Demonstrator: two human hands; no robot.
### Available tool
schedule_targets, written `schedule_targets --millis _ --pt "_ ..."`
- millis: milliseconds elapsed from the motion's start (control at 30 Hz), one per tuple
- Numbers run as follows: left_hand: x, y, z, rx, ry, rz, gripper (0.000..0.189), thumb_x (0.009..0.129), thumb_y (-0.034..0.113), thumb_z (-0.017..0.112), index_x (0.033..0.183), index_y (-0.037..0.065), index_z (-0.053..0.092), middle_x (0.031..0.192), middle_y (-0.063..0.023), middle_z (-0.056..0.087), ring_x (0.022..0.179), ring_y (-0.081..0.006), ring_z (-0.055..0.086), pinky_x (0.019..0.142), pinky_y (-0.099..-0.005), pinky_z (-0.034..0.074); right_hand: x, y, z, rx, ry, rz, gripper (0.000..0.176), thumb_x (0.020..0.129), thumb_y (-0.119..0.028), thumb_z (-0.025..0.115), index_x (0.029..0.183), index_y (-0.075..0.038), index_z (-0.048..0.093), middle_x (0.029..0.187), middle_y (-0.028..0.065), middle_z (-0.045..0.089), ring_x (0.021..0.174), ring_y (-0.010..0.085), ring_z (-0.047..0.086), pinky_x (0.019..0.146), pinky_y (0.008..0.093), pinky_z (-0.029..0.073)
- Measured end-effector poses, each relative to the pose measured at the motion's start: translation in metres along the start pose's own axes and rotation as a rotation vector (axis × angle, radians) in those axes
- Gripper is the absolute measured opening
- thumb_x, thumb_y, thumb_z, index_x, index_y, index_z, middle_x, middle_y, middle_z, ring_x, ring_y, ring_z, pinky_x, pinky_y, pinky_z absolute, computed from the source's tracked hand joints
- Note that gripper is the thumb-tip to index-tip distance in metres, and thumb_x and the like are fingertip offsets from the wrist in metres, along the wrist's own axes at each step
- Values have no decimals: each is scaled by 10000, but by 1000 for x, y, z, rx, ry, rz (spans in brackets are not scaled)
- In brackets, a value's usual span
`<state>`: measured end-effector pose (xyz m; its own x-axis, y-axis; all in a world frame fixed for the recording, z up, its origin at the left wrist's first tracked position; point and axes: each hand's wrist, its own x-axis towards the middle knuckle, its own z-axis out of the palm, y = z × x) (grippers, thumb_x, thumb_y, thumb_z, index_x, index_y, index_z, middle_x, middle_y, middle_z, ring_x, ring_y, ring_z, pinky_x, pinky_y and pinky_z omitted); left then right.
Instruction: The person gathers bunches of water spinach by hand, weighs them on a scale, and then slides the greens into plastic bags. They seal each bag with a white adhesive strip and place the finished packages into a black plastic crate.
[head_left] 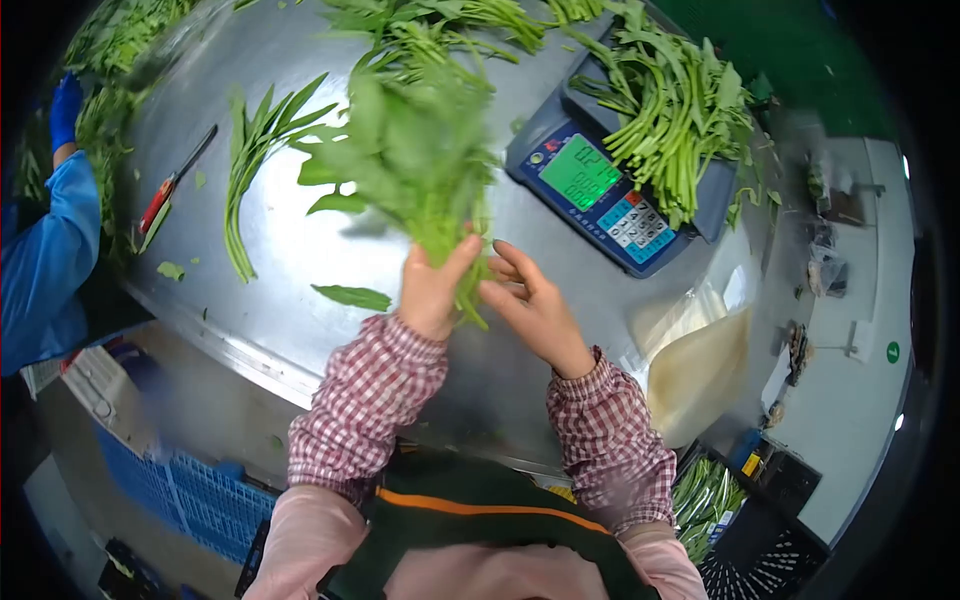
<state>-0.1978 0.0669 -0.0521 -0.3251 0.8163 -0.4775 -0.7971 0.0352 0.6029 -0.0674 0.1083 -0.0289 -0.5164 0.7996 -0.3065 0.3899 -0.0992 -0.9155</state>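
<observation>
My left hand is closed around the stems of a bunch of leafy greens, whose leaves are blurred and point away from me. My right hand is beside the stem ends, fingers curved and apart, fingertips right at the stems. Under the bunch lies a steel table. A loose leaf rests near my left wrist, and several loose stems lie to the left. Ahead on the right, a digital scale with lit green displays carries a pile of greens.
Red-handled scissors or a knife lies at the left. A co-worker's blue-gloved hand touches greens there. Plastic bags sit at the right table edge. Below are a blue crate and a black crate near packed greens.
</observation>
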Motion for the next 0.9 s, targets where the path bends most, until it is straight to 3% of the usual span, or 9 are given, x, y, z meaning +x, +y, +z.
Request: schedule_targets --millis 33,133,267,400,600,733,800,867,900 --pt "1 0 0 -21 -36 -129 297 851 64 561 1119 14 446 1026 -73 548 878 -153 565 680 -272 499 1 -2 7 11 -32 97 423 832 -206 613 1155 42 500 1032 137 589 878 154 575 748 254 453" --pt "7 -5 -12 -133 -87 -197 280 877 92 522 1133 12 441 1000 -67 543 867 -148 561 714 -268 489 15 16 0 205 -88 309 425 814 -205 635 1130 53 517 956 98 612 831 123 572 707 228 452" --pt "3 -19 -37 59 -118 -181 370 855 75 546 1192 -11 421 1065 -84 534 948 -156 547 828 -277 462 26 27 -6 590 -170 516 283 830 -200 618 994 28 580 855 41 607 794 87 548 711 199 433" --pt "-4 -27 -39 384 -84 -89 507 777 -55 581 1241 -39 376 1115 -103 530 997 -158 536 851 -266 453 24 33 14 248 -100 246 307 882 -266 536 987 19 575 867 38 606 807 90 554 723 199 430" --pt "-1 -24 -57 173 -140 -156 570 751 -92 566 1272 -38 343 1149 -103 519 1032 -161 524 867 -267 447 29 40 -8 430 -106 453 312 841 -223 587 1017 30 539 916 80 596 828 110 553 712 237 442" --pt "-8 -52 -43 786 -208 251 754 703 -133 513 1364 -6 173 1216 -149 447 1099 -200 472 947 -320 383 32 42 8 423 -95 421 319 819 -171 599 1040 44 515 931 99 603 806 123 571 694 248 461" --pt "-12 -48 -45 512 -207 3 810 723 -82 514 1387 7 58 1245 -171 409 1133 -217 430 976 -327 337 33 40 13 310 -13 376 324 817 -167 596 1034 57 510 935 103 603 798 125 577 687 246 467" --pt "-8 -31 -43 95 -101 -257 806 748 -49 512 1388 6 25 1257 -180 397 1136 -219 426 959 -314 348 29 26 2 550 -103 459 300 815 -118 575 1047 59 508 929 98 601 801 136 583 688 248 474" --pt "-3 -22 -40 -43 17 -313 633 813 16 527 1353 -19 198 1184 -155 476 1043 -194 502 870 -280 410 28 22 -2 649 -146 476 296 814 -107 570 1054 55 508 930 96 600 799 138 584 689 247 474"
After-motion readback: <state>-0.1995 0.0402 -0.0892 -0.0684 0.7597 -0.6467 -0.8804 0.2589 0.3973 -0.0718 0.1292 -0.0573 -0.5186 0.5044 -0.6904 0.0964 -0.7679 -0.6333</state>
